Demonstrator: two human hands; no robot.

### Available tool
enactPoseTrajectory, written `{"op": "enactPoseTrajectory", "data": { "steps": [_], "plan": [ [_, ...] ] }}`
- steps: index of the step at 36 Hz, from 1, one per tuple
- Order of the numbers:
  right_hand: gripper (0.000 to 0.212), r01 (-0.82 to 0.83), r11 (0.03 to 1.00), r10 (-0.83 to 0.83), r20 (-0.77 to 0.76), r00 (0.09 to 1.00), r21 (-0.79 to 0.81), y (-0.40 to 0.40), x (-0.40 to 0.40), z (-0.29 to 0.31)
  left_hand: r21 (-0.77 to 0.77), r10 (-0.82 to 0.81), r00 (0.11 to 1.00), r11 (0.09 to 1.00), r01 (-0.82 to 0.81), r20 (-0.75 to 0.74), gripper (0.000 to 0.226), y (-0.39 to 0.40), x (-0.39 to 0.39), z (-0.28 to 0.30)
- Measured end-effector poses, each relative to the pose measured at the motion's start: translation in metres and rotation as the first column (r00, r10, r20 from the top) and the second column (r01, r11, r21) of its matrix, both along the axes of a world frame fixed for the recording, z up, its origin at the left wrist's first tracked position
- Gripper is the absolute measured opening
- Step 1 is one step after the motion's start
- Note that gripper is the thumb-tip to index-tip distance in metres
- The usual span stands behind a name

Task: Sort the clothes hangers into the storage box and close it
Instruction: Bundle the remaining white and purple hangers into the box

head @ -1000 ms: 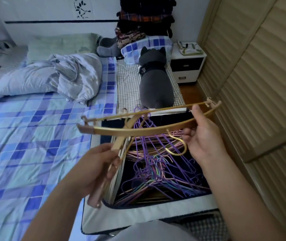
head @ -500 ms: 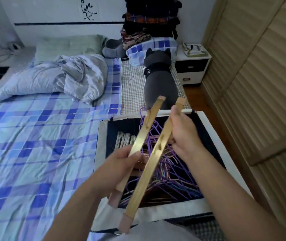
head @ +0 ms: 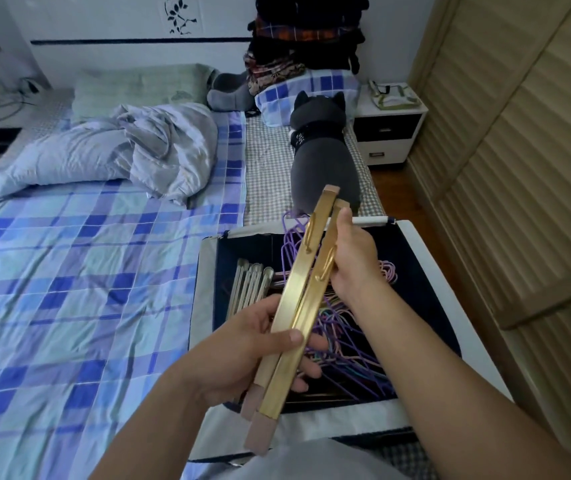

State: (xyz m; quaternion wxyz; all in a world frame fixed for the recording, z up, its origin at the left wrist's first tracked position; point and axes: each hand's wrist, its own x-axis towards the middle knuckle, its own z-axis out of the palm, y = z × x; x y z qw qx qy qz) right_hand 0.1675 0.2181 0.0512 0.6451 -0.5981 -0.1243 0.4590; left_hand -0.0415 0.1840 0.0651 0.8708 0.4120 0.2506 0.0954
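Two gold hangers (head: 306, 296) with pink end caps are held side by side, lengthwise, above the open storage box (head: 440, 268). My left hand (head: 253, 351) grips their near part, thumb across the top. My right hand (head: 353, 261) holds their far part from the right. The dark-lined, white-rimmed box sits on the bed's right side. Inside lie a tangle of purple and coloured wire hangers (head: 343, 327) and a row of pale hangers (head: 251, 284) stacked against the left wall.
A grey plush toy (head: 318, 157) lies just beyond the box. A crumpled duvet (head: 117, 150) is on the blue checked bedsheet (head: 69, 289) to the left. A slatted wardrobe (head: 519, 150) stands close on the right, a white nightstand (head: 388, 133) at the back.
The two gold hangers have turned from lying crosswise and fanned apart to lengthwise, then closed together side by side. Both hands kept hold of them throughout.
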Motion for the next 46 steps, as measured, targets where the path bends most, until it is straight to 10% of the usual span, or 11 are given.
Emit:
{"op": "enactPoseTrajectory", "data": {
  "steps": [6, 13, 20, 25, 29, 34, 37, 46],
  "plan": [
    [0.053, -0.372, 0.924, 0.381, 0.149, 0.913, -0.084, -0.01, 0.017, -0.02, 0.254, 0.314, 0.943, 0.926, -0.279, -0.11, 0.038, 0.014, -0.009, -0.012],
    [0.034, -0.206, 0.641, 0.67, 0.408, 0.619, -0.74, -0.064, 0.078, -0.118, 0.278, 0.651, 0.758, 0.737, -0.617, -0.043, 0.03, 0.03, -0.053, -0.014],
    [0.119, -0.103, 0.598, 0.739, 0.497, 0.456, -0.795, -0.058, 0.061, -0.163, 0.201, 0.693, 0.71, 0.719, -0.666, -0.126, 0.033, 0.015, -0.054, -0.022],
    [0.135, -0.124, 0.477, 0.857, 0.429, 0.287, -0.87, -0.044, 0.061, -0.173, 0.182, 0.676, 0.718, 0.736, -0.652, -0.164, 0.029, 0.005, -0.05, -0.031],
    [0.116, -0.17, 0.554, 0.795, 0.457, 0.4, -0.815, -0.035, 0.076, -0.175, 0.177, 0.679, 0.713, 0.734, -0.656, -0.175, 0.029, 0.005, -0.05, -0.032],
    [0.003, -0.242, 0.687, 0.715, 0.577, 0.395, -0.686, -0.037, 0.086, -0.167, 0.203, 0.7, 0.688, 0.714, -0.67, -0.193, 0.028, 0.008, -0.053, -0.032],
    [0.016, -0.338, 0.764, 0.635, 0.547, 0.546, -0.55, -0.04, 0.079, -0.157, 0.221, 0.707, 0.68, 0.707, -0.672, -0.194, 0.031, 0.012, -0.054, -0.031],
    [0.029, -0.394, 0.879, 0.466, 0.654, 0.595, -0.268, -0.062, 0.052, -0.086, 0.188, 0.752, 0.644, 0.658, -0.729, -0.138, 0.014, 0.025, -0.057, -0.023]
  ]
}}
